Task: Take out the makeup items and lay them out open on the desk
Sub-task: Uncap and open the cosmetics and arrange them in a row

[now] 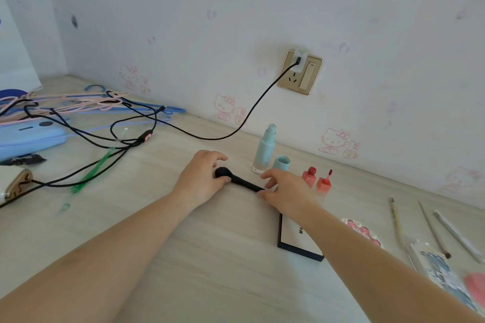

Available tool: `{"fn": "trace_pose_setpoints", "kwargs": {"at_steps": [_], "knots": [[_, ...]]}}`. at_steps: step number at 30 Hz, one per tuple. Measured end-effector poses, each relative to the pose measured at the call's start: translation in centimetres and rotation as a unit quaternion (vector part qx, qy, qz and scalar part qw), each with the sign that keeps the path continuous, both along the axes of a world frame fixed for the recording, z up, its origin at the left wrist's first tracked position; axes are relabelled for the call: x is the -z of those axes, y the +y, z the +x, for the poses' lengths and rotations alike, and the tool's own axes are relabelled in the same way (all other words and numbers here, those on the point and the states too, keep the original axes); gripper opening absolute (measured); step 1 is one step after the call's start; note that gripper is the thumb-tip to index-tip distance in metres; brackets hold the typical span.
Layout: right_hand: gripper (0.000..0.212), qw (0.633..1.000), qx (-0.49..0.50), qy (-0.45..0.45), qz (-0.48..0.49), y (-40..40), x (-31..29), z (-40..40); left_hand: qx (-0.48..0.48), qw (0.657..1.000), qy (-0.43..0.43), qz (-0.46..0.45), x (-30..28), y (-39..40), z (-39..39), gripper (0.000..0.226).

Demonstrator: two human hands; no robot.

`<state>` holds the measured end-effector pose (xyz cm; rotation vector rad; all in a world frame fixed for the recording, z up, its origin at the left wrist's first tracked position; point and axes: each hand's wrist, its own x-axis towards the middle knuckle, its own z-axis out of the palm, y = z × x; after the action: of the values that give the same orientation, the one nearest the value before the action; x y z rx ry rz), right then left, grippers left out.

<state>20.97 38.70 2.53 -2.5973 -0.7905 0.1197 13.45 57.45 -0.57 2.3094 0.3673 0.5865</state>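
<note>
Black brush (237, 178) held at both ends: left hand (202, 178) pinched round head, right hand (286, 191) pinched handle tip. Judged light, stiff-handled, soft-bristled; handle best gripped.

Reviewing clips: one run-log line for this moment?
left hand: on black brush head | right hand: on handle | blue bottle: uncapped

Home bedroom desk (157, 244) — cartoon-cat wallpaper (225, 107) behind it, clothes hangers (78, 105) at its left, wall socket (300, 72) above.
</note>
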Motion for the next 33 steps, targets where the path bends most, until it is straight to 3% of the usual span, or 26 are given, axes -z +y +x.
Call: {"fn": "trace_pose_setpoints", "kwargs": {"at_steps": [5,11,16,21,28,33], "knots": [[0.030,0.998,-0.012,-0.019,0.067,-4.1,-1.6,-0.6,0.044,0.994,-0.091,-0.036,-2.2,-2.5,-0.4,0.037],[0.027,0.991,0.040,-0.063,0.115,-12.4,-5.8,0.2,0.197,0.976,-0.081,-0.055,-5.5,-9.4,1.3,0.026],[0.019,0.974,0.143,-0.095,0.145,-20.8,-8.0,2.4,0.298,0.954,-0.012,0.011,-6.3,-16.1,4.8,0.023],[0.013,0.970,0.210,-0.074,0.097,-26.0,-6.5,4.6,0.340,0.930,0.048,0.132,-5.8,-21.9,9.0,0.031],[0.022,0.982,0.188,-0.025,-0.008,-27.4,-4.3,6.7,0.372,0.854,0.089,0.354,-4.4,-27.5,15.1,0.048],[0.030,0.984,0.150,-0.014,-0.096,-26.1,-2.7,8.2,0.405,0.731,0.038,0.548,-4.2,-28.9,17.1,0.037]]}}
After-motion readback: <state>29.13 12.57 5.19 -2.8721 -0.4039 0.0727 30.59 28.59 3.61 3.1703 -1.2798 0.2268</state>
